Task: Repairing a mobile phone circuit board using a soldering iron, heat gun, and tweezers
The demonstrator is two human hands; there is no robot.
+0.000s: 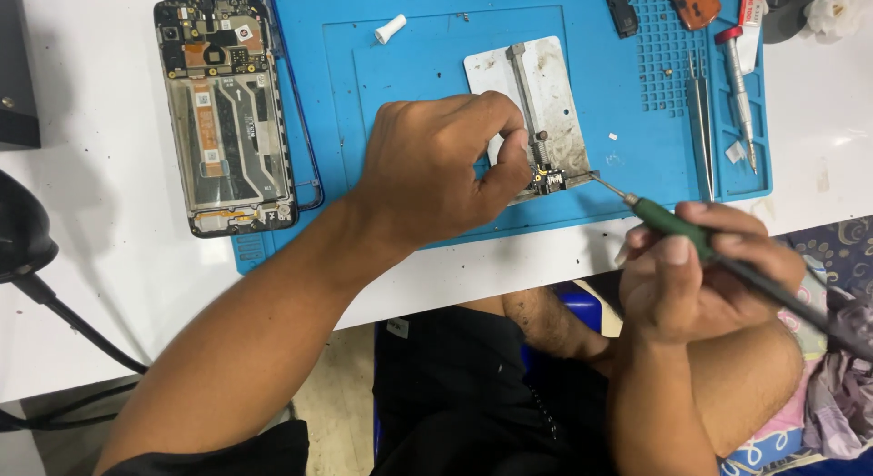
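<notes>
Phone: open phone (227, 112) with its back off lies at about 10 o'clock on the white table (109, 258), half on the blue mat (418, 67). Its long side runs from 12 to 6 o'clock.
Left hand: left hand (436, 167) sits near the middle of the mat. Its fingers are curled in tight and pinch down on the metal holder plate (546, 103), right beside the small board. I cannot tell if the fingertips touch the board itself.
Small board: small circuit board (552, 178) is clamped at the near edge of the holder plate. It lies just to the 3 o'clock side of the left thumb, so the left hand is the nearer one. It is too small to tell which way it points.
Soldering iron: green-handled soldering iron (673, 223) has its long line running from 4 o'clock up to 10 o'clock. Its thin tip (611, 187) points at the board and sits just beside it, at the board's 3 o'clock side.
Right hand: right hand (700, 276) is at about 4 o'clock, past the table edge. Its fingers are wrapped shut around the iron like holding a pencil.
Other tools: tweezers (702, 121) and a red-topped pen tool (738, 94) lie at 2 o'clock on the mat, both long from 12 to 6.
</notes>
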